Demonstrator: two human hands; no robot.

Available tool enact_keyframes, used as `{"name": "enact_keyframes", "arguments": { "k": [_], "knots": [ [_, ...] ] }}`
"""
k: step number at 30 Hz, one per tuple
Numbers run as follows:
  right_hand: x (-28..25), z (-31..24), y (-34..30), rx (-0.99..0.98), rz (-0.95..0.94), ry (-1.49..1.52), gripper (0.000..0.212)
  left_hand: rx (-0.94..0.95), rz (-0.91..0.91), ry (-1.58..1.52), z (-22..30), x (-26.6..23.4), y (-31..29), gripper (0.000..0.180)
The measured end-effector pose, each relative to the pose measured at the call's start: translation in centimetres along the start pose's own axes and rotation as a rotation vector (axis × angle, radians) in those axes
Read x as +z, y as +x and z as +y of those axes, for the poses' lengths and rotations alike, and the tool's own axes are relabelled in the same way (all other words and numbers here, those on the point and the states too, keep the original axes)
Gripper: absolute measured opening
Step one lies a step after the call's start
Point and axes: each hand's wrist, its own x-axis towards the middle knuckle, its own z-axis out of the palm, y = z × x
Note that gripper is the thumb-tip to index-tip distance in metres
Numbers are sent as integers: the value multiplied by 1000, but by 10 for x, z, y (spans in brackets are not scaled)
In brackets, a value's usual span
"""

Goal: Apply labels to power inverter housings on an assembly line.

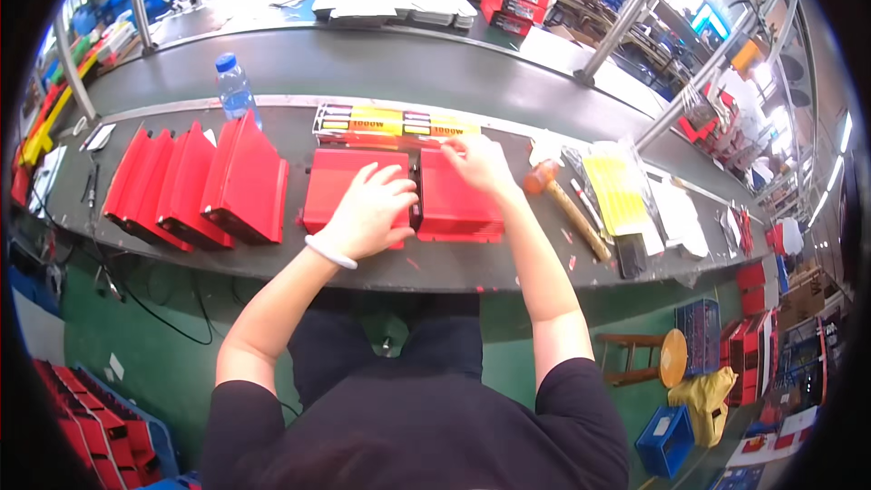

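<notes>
Two red metal cases lie side by side on the dark workbench (363, 274), a narrow dark gap between them. My left hand (370, 209) rests on the left case (340, 177), its fingers spread toward the gap. Over the far part of the right case (461, 209) is my right hand (481, 165), fingers bent and drawn together near that case's far left corner. Whatever is between those fingertips is too small to make out. Behind both cases sits a row of yellow, black and red printed boxes (376, 123).
Several red cases (245, 181) stand on edge at the left, a water bottle (234, 89) behind them. To the right lie a mallet (572, 209), a yellow sheet (610, 189) and a dark flat block (631, 256). A stool (672, 358) and blue crate (666, 441) are on the floor.
</notes>
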Motion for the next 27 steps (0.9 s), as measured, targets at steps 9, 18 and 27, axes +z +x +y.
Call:
{"name": "enact_keyframes", "arguments": {
  "k": [9, 18, 27],
  "knots": [
    [16, 25, 1, -104, -90, -43, 30, 87, -203, 97, -17, -7, 10, 47],
    [30, 25, 73, -251, 46, -96, 46, 19, -208, 46, -21, -20, -5, 42],
    [74, 5, 106, -443, -289, -626, 48, -154, -32, -208, 2, -24, -25, 52]
  ]
}}
